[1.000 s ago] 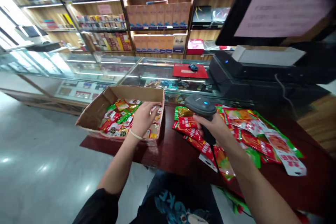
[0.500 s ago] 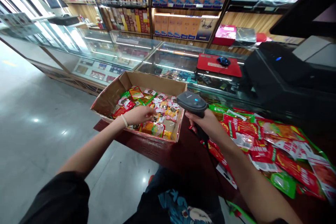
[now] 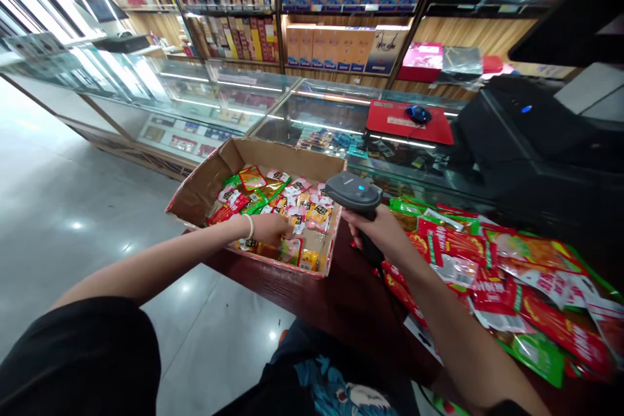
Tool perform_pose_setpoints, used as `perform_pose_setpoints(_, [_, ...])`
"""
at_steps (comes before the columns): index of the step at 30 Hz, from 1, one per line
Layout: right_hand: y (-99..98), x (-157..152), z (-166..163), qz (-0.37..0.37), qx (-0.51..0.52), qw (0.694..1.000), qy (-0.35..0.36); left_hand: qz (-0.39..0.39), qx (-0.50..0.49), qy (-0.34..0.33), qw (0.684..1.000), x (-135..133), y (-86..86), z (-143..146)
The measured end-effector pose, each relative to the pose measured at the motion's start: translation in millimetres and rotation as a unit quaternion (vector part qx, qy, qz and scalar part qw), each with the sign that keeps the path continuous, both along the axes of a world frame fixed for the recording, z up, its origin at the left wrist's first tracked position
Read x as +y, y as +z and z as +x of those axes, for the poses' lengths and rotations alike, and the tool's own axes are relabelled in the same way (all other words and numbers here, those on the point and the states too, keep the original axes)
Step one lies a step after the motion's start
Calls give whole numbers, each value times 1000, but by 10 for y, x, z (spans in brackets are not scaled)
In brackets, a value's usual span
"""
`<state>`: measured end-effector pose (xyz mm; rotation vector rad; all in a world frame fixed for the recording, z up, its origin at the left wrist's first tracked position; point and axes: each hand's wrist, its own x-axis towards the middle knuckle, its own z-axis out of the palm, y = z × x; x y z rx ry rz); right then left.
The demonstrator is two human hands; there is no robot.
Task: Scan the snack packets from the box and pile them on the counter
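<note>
My right hand (image 3: 375,227) is wrapped round the grip of a dark grey barcode scanner (image 3: 353,192), held over the right edge of an open cardboard box (image 3: 277,156). A small blue light shows on top of the scanner. Inside the box lie several small snack packets (image 3: 319,214) in white, pink, orange, red and green. My left hand (image 3: 270,229), with a pale band at the wrist, reaches over the box's near side. Its fingers are curled down among the packets; what they grip, if anything, is hidden.
A heap of red and green snack bags (image 3: 458,244) lies on the dark red table (image 3: 273,279) at right. Behind are a glass display counter (image 3: 244,94), a red mat (image 3: 390,118) with a mouse (image 3: 418,114), and a black checkout machine (image 3: 526,143). A cable hangs below the scanner.
My left hand has moved slightly down within the box, its fingers now curled more downward. My right hand still holds the scanner in nearly the same place.
</note>
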<state>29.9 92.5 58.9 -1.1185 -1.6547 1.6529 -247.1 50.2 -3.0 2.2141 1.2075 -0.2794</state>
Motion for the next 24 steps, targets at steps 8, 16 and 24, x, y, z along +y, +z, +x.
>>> perform_pose_setpoints(8, [119, -115, 227, -6, 28, 998, -52, 59, -235, 334, 911, 13, 305, -195])
perform_pose_setpoints(16, [140, -223, 515, 8, 47, 996, -71, -61, -650, 499, 570, 3, 601, 149])
perform_pose_setpoints(24, [161, -359, 790, 17, 59, 994, -94, -279, -789, 400, 375, -58, 854, 777])
